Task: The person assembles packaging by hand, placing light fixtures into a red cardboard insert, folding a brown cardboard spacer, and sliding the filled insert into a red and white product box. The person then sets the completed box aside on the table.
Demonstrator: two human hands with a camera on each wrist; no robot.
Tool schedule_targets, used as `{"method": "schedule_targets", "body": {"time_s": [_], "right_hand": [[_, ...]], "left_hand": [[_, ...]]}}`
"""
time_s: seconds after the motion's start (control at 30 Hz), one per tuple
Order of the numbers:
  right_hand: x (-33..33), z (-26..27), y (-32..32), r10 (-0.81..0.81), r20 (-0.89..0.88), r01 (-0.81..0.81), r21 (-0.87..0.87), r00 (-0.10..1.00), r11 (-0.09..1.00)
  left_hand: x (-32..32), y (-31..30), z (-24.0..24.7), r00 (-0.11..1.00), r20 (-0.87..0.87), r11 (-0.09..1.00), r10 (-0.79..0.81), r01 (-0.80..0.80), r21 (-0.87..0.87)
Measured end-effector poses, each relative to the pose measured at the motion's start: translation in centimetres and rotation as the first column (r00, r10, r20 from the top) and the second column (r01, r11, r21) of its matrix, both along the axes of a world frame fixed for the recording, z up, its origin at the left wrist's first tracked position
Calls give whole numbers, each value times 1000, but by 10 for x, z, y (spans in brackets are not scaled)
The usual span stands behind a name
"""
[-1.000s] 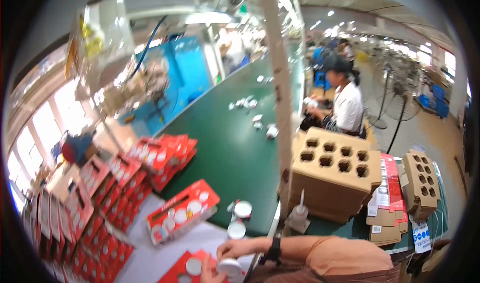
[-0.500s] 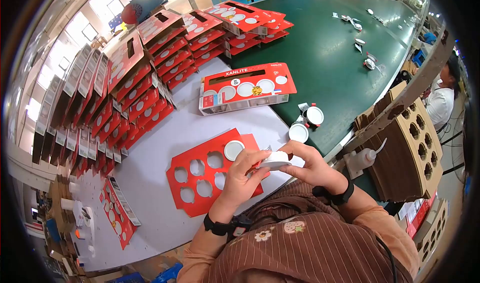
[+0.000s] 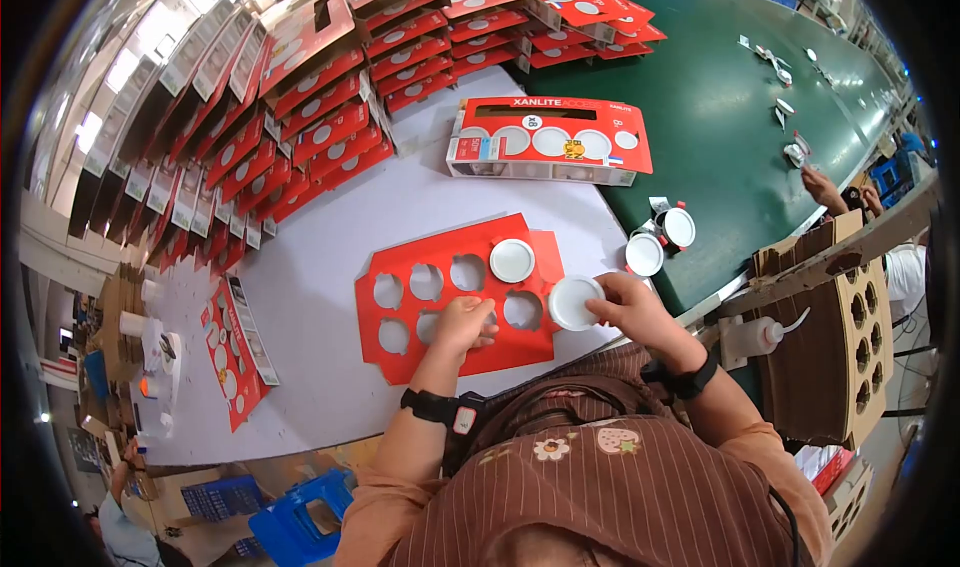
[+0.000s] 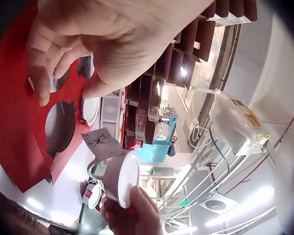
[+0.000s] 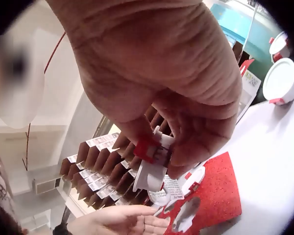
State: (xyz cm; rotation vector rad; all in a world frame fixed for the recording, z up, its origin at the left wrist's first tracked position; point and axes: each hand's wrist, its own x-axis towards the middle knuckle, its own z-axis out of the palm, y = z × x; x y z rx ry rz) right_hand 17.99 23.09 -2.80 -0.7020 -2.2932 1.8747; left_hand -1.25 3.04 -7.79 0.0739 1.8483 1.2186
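My right hand [image 3: 640,312] pinches a round white downlight [image 3: 573,302] by its edge, over the right side of a red card sheet [image 3: 440,247] with round holes. In the right wrist view, a red clip [image 5: 146,151] shows on its side beside my fingers; a printed tag [image 4: 102,142] hangs from it in the left wrist view. My left hand [image 3: 462,329] is over the sheet's lower holes, fingers loosely bent and holding nothing. Another downlight [image 3: 512,261] sits in the upper right hole. Two more downlights [image 3: 644,255] stand near the table's edge.
Behind the sheet lies a red printed box [image 3: 625,132]. Stacked red boxes [image 3: 330,127] rise at the left and back. Right of me are a squeeze bottle [image 3: 755,337] and brown cardboard inserts [image 3: 815,367]. Across the green table [image 3: 720,157], another person's hand [image 3: 825,189] reaches in beside scattered lamps.
The head view has swung down to the work. Half a second ago both hands held the downlight; my left hand has since let go and moved over the red sheet.
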Motion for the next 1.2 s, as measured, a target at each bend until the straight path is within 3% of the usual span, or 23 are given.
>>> {"method": "schedule_targets", "body": {"time_s": [0.03,0.17,0.23,0.27,0.33,0.67,0.8,0.97,1.1,1.17,1.2], "right_hand": [[-7,0,-4,30,29,-30,-2,999,1000],[-24,-2,-17,47,130,-50,22,990,998],[-28,-14,-20,58,198,-76,84,978,994],[-29,-19,-22,55,205,-74,83,977,994],[-31,-22,-27,17,202,-112,470,979,875],[-30,-25,-36,-189,78,104,607,979,788],[-28,-31,-38,-169,17,115,666,985,737],[-27,-36,-37,-130,143,-25,760,981,649],[-26,-48,-31,-113,200,-79,754,973,653],[-26,-67,-30,-152,168,-21,734,974,679],[-24,-88,-34,-120,155,-43,768,981,639]], "left_hand": [[0,-1,1,989,137,998,-57,61,-29],[11,-4,2,980,194,998,-49,57,-39],[15,-5,-6,953,302,994,-27,-7,111],[18,-4,-8,951,308,994,-30,-5,110],[20,1,-9,961,276,982,1,-53,180],[37,3,-17,976,216,990,-31,1,138],[49,8,-1,970,242,984,13,-55,167],[55,11,-3,959,281,973,43,-103,204],[59,12,-4,959,280,981,-41,-15,192],[57,11,-10,963,218,970,-158,111,215],[54,9,-17,954,156,943,-257,213,254]]}}
